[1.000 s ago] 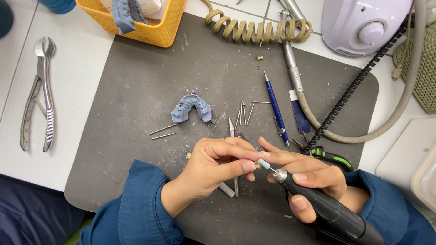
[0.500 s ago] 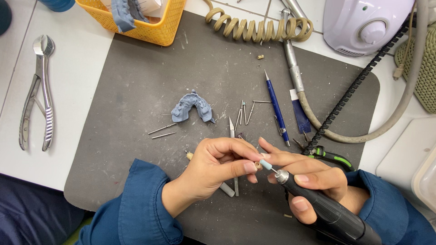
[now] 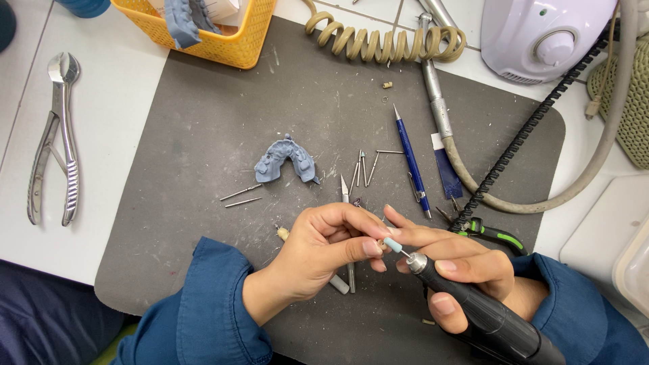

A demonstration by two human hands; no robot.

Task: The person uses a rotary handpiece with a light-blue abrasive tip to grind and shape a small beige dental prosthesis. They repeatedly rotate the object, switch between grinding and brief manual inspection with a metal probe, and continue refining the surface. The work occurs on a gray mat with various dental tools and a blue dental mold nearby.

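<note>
Big grey mat point(image 3: 203, 135) covers the desk point(image 3: 20, 169). Right hand point(image 3: 466, 270) has its fingers wrapped round a black rotary handpiece point(image 3: 480, 314), pale blue tip point(image 3: 392, 245) at the left hand point(image 3: 324, 253), whose fingers pinch something too small to make out. Blue dental cast point(image 3: 287, 161) sits mid-mat, well apart.

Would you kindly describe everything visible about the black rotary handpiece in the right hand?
The rotary handpiece is a thick black barrel with a matte, finely textured grip and a silver metal collar at its front. A thin shaft carries a small pale-blue cylindrical tip. It lies slanted, tip pointing up-left, its rear end running off the bottom edge. The right hand wraps it like a pen, thumb on the barrel. The tip meets the pinched fingertips of the left hand; what they hold is hidden.
</note>
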